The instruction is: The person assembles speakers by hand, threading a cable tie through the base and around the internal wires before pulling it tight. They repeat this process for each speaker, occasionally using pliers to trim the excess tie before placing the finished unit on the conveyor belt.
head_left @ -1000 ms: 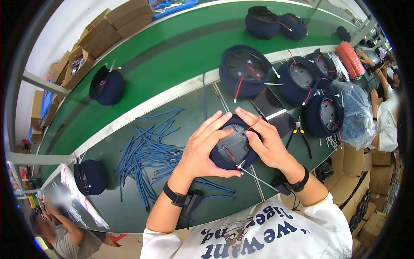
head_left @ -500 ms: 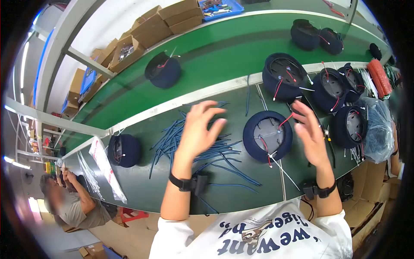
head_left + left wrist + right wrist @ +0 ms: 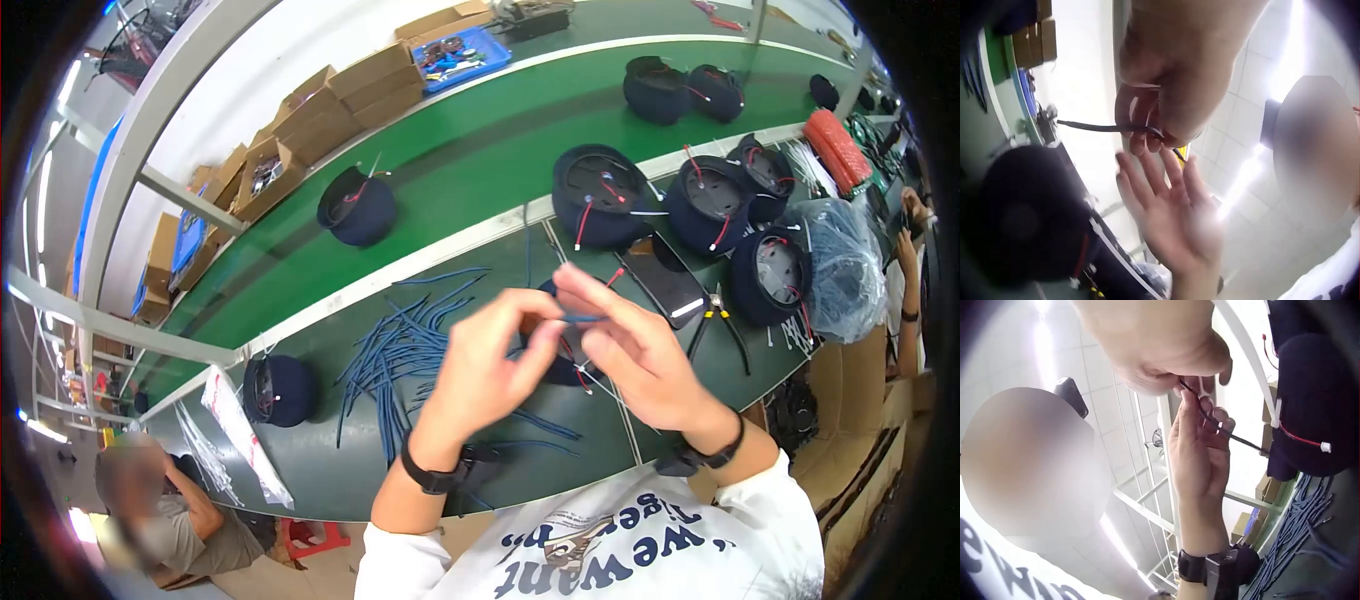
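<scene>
In the head view, my left hand (image 3: 485, 365) pinches a thin dark-blue cord (image 3: 583, 319) between thumb and fingers. Facing it is my right hand (image 3: 645, 370), fingers extended near the cord. The left wrist view shows the cord (image 3: 1094, 127) running through the left fingers, its other end close to the right hand's (image 3: 1175, 219) spread fingers; whether they touch it, I cannot tell. Below both hands, partly hidden, a navy cap-like piece (image 3: 560, 370) with red wires and a white tie lies on the table.
Loose blue cords (image 3: 385, 360) are piled on the left of the table (image 3: 340, 480). Several navy pieces stand around, one (image 3: 600, 195) behind the hands. Right of them are a phone (image 3: 662, 280), yellow-black cutters (image 3: 712, 318) and a plastic bag (image 3: 840, 270). A person (image 3: 190, 520) sits far left.
Both hands held the navy piece, then parted from it, the left reaching over the cord pile. They are now close together above the piece, with a cord in the left hand.
</scene>
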Demonstrator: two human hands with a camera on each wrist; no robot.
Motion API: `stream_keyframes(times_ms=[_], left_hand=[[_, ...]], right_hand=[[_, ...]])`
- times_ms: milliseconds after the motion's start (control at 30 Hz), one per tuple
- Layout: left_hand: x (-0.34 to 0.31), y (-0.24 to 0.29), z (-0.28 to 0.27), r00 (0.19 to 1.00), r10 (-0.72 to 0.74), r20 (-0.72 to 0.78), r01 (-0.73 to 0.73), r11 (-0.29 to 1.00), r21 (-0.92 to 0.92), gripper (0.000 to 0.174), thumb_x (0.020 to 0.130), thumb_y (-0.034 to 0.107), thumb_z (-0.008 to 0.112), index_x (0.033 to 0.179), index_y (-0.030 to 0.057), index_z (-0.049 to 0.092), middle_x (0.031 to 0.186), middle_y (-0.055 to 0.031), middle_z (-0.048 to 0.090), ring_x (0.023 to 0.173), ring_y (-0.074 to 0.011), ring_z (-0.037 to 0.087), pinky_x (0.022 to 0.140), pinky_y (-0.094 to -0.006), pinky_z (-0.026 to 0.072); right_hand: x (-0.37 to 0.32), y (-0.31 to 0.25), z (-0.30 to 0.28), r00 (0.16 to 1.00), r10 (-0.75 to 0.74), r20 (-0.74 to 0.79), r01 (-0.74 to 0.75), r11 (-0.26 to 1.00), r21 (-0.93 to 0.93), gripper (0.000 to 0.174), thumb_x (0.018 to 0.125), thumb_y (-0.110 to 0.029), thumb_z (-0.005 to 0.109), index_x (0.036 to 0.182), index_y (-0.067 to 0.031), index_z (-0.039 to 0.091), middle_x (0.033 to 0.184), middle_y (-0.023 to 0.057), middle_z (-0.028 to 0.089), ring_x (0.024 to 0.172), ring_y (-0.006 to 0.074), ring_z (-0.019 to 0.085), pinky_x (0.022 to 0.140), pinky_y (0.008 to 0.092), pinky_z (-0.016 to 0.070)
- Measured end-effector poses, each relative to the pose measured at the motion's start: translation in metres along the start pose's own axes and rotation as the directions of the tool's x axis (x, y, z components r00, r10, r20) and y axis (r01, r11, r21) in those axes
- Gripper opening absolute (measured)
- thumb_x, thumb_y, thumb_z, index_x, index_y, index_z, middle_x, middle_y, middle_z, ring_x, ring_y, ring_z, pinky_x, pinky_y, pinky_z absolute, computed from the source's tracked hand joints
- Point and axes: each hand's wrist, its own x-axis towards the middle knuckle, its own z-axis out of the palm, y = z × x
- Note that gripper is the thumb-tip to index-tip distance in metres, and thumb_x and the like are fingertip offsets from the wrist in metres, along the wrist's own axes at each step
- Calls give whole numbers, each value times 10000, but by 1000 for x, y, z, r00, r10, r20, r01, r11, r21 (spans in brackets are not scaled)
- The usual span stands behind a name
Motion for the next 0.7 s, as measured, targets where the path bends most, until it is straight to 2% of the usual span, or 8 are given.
stream_keyframes(times_ms=[133, 233, 333, 367, 500, 600, 667, 700], left_hand=[[-6, -1, 17, 973, -187, 136, 212, 955, -206, 118, 976, 8, 724, 1086, -24, 697, 859, -62, 743, 753, -164, 735, 700, -284, 558], [-24, -19, 7, 851, -308, 425, 507, 695, -511, 265, 978, 103, 762, 1197, -25, 687, 991, -77, 744, 833, -172, 723, 688, -271, 540], [-10, -11, 31, 991, -91, 96, 121, 921, -371, 452, 884, 127, 856, 1281, 21, 670, 1207, -86, 695, 945, -170, 679, 681, -257, 518], [-11, -15, 33, 968, -114, 223, 185, 927, -327, 595, 823, 202, 910, 1330, 30, 650, 1307, -89, 651, 1020, -183, 648, 719, -280, 517], [-3, -22, 53, 961, 172, 218, -128, 971, -201, 170, 935, 71, 781, 1076, 27, 698, 1106, -138, 713, 984, -255, 697, 775, -342, 541], [-10, -26, 47, 949, -39, 313, 170, 900, -402, 101, 1000, 53, 709, 1078, 4, 668, 981, -121, 731, 885, -226, 719, 781, -329, 558], [-13, -31, 38, 921, -141, 363, 340, 747, -572, 82, 1067, 27, 602, 1126, -23, 628, 900, -52, 722, 824, -124, 698, 739, -284, 563], [-10, -30, 29, 891, -185, 416, 414, 707, -573, 82, 1073, 37, 601, 1126, -12, 638, 887, -55, 716, 791, -116, 679, 716, -272, 552]], right_hand=[[7, 18, -11, 974, -168, -150, 203, 942, 267, 322, 1149, -208, 529, 1233, 69, 670, 1152, 179, 759, 1130, 235, 729, 1092, 415, 534], [6, 17, -26, 961, -183, -208, 266, 822, 504, 365, 1138, -259, 556, 1275, 62, 666, 1005, 118, 749, 971, 183, 729, 999, 395, 584], [5, 14, -18, 969, -97, -227, 171, 927, 335, 382, 1127, -256, 581, 1341, 53, 651, 1030, 118, 754, 974, 181, 728, 958, 382, 596], [6, 14, -14, 973, -96, -208, 173, 904, 391, 398, 1116, -254, 605, 1382, 40, 641, 1056, 120, 763, 1012, 186, 733, 928, 362, 602], [10, 6, -4, 976, -43, -214, 157, 819, 551, 422, 1114, -257, 609, 1422, 32, 607, 1129, 137, 766, 990, 199, 756, 798, 332, 622], [17, -3, -16, 974, -67, -218, 184, 795, 579, 420, 1100, -242, 637, 1415, 27, 569, 1099, 154, 768, 736, 164, 743, 556, 250, 558], [17, 0, -29, 965, -96, -242, 221, 796, 564, 356, 1087, -223, 660, 1335, 18, 572, 1032, 153, 776, 599, 139, 686, 467, 216, 489], [18, -9, -29, 961, -53, -271, 203, 801, 563, 233, 1046, -161, 722, 1174, 10, 630, 975, 136, 782, 569, 126, 676, 430, 203, 467]])
